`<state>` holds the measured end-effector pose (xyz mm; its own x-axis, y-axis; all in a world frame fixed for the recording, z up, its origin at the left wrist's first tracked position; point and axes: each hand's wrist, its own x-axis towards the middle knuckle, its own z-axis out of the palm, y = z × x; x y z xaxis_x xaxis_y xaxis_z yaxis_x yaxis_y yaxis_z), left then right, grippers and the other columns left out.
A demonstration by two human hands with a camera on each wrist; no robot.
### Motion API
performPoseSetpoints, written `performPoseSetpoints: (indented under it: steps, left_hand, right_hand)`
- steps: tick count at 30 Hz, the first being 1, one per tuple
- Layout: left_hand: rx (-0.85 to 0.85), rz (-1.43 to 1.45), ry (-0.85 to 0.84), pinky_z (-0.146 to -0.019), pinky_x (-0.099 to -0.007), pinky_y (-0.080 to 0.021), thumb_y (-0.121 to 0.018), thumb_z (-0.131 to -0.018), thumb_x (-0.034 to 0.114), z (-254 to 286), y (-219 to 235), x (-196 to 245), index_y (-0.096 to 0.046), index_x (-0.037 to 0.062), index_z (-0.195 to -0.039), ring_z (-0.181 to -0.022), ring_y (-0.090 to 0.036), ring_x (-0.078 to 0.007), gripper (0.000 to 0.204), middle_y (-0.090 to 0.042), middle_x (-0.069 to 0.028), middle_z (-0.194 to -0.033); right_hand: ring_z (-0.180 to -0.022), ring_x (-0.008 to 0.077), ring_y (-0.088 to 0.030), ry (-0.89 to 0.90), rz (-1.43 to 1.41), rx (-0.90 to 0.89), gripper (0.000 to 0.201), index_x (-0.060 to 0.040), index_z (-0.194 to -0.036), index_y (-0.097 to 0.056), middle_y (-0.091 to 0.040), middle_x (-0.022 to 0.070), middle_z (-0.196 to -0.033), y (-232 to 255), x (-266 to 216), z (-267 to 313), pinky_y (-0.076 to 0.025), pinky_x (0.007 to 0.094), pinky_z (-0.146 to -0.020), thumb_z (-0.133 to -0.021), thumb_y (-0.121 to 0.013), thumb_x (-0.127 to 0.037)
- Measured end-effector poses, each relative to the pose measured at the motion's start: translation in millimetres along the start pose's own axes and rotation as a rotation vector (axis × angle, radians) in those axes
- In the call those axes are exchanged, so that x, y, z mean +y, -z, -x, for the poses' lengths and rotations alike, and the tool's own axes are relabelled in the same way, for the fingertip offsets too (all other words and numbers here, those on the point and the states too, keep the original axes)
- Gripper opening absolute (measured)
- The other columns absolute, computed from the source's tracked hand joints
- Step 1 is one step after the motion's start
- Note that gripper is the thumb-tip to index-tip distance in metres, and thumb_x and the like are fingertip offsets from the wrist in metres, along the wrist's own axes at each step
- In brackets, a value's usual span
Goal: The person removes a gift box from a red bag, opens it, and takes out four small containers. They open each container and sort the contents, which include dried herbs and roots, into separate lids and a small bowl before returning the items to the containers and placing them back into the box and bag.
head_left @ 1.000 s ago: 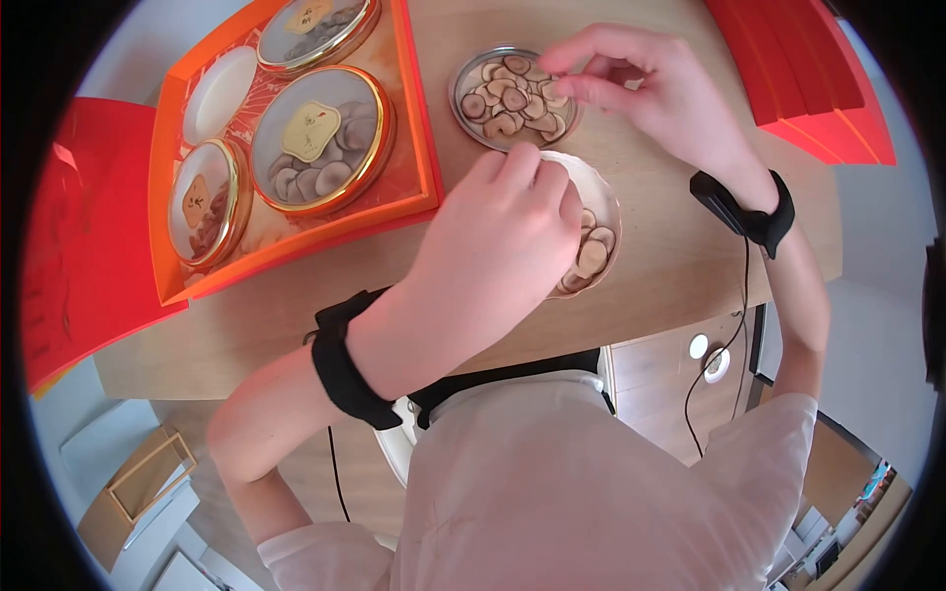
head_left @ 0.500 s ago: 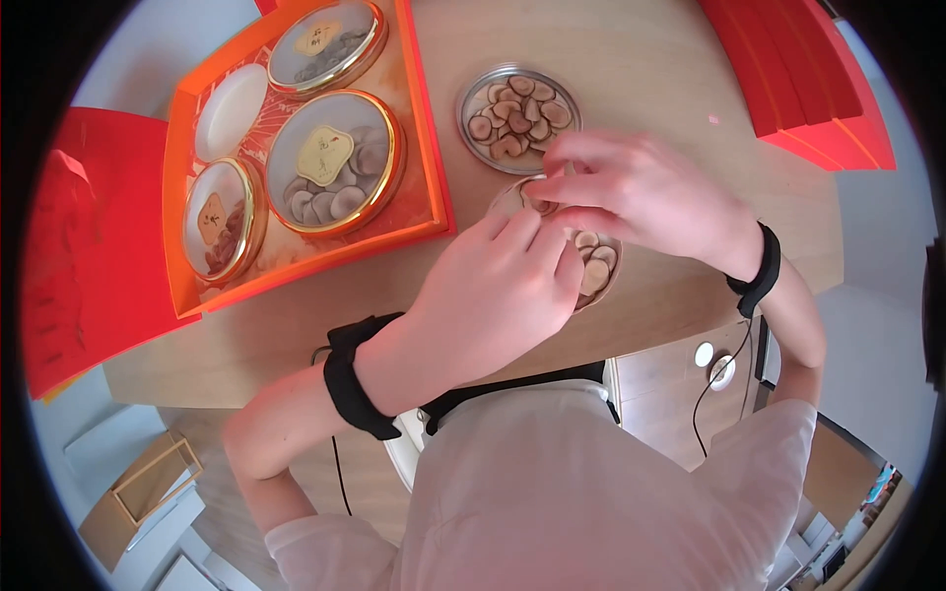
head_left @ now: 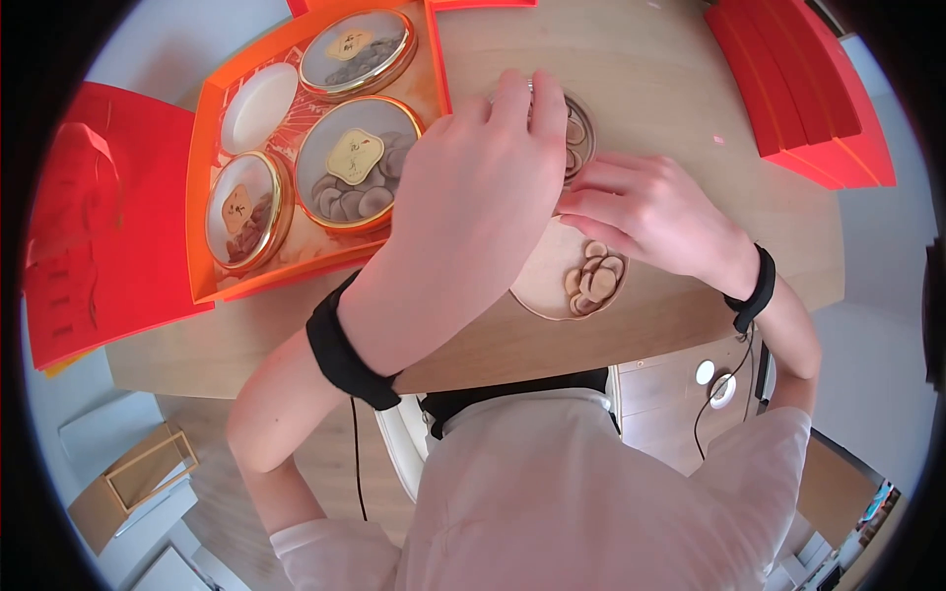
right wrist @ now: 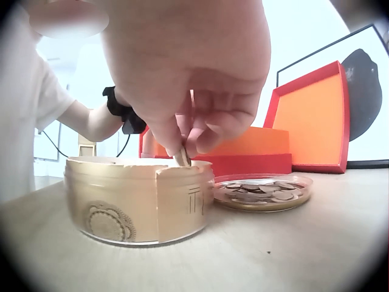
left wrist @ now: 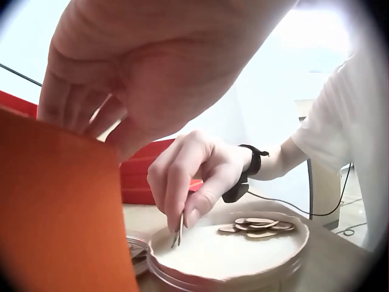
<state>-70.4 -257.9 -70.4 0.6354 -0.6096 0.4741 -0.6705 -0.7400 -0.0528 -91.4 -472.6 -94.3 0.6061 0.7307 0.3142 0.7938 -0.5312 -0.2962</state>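
Brown-edged, one slice (left wrist: 180, 229) is being pinched by the right hand (head_left: 650, 217) near the rim of the tub (right wrist: 134, 201), working alone now: the left hand (head_left: 483, 182) is leaving toward the dish (right wrist: 261, 207), and I cannot tell its grip. More slices (head_left: 596, 281) are lying in both; jars (head_left: 360, 163) are sitting in the box (head_left: 296, 268).

Upright slice (left wrist: 180, 229) at rim of round tub (right wrist: 134, 204)

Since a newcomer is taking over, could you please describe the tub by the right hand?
In the head view, find the orange box at upper left. The round beige tub stands to its right, just below the shallow dish. Unlike that dish, it is tall, with a round emblem.
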Motion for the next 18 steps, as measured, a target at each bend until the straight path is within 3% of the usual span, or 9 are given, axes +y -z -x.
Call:
performPoseSetpoints:
  steps: [6, 9, 12, 15, 18]
  left_hand:
    - [0.063, 0.124, -0.112, -0.071, -0.0309, -0.051, -0.070, -0.069, 0.008, 31.6, 23.3, 5.0, -0.061, 0.0048, -0.088, -0.083, -0.057, -0.0200, 0.021, -0.055, -0.0054, -0.087]
    - [-0.233, 0.267, -0.091, -0.078, -0.0380, -0.053, -0.070, -0.081, 0.004, 45.0, 35.2, 14.1, -0.068, 0.0000, -0.104, -0.092, -0.063, -0.0267, 0.023, -0.066, -0.0074, -0.102]
    - [-0.280, 0.397, -0.167, -0.077, -0.0363, -0.053, -0.071, -0.079, 0.004, 53.8, 23.1, 21.8, -0.068, 0.0011, -0.102, -0.089, -0.062, -0.0255, 0.024, -0.064, -0.0072, -0.098]
    - [-0.320, 0.377, -0.206, -0.079, -0.0350, -0.052, -0.075, -0.081, 0.012, 61.1, 8.8, 31.5, -0.068, 0.0008, -0.103, -0.089, -0.059, -0.0235, 0.026, -0.059, -0.0064, -0.096]
    - [-0.351, 0.351, -0.215, -0.080, -0.0347, -0.052, -0.077, -0.082, 0.017, 65.3, -1.3, 37.7, -0.067, 0.0002, -0.105, -0.093, -0.057, -0.0228, 0.030, -0.056, -0.0062, -0.097]
  right_hand:
    - [-0.074, 0.0271, -0.066, -0.154, -0.190, 0.066, 0.010, -0.0053, -0.095, -0.072, -0.064, 0.0077, -0.084, 7.4, 0.7, 4.2, -0.053, 0.0393, -0.063, -0.090, -0.074, -0.014]
    - [-0.073, 0.0281, -0.068, -0.272, -0.274, 0.135, 0.015, -0.0041, -0.100, -0.075, -0.071, 0.0091, -0.089, 17.0, 11.4, -5.1, -0.055, 0.0356, -0.066, -0.091, -0.075, -0.017]
    - [-0.071, 0.0271, -0.068, -0.319, -0.196, 0.157, 0.015, -0.0054, -0.102, -0.077, -0.074, 0.0096, -0.089, 14.1, 32.3, -17.8, -0.055, 0.0348, -0.066, -0.092, -0.074, -0.016]
    - [-0.063, 0.0122, -0.058, -0.253, -0.045, 0.208, 0.012, -0.0074, -0.104, -0.079, -0.072, 0.0024, -0.087, 1.6, 51.4, -19.3, -0.043, 0.0284, -0.054, -0.096, -0.072, -0.013]
    - [-0.063, 0.0120, -0.058, -0.319, -0.186, 0.150, 0.014, -0.0073, -0.106, -0.078, -0.074, 0.0029, -0.089, 5.5, 44.9, -15.0, -0.042, 0.0278, -0.053, -0.095, -0.072, -0.013]
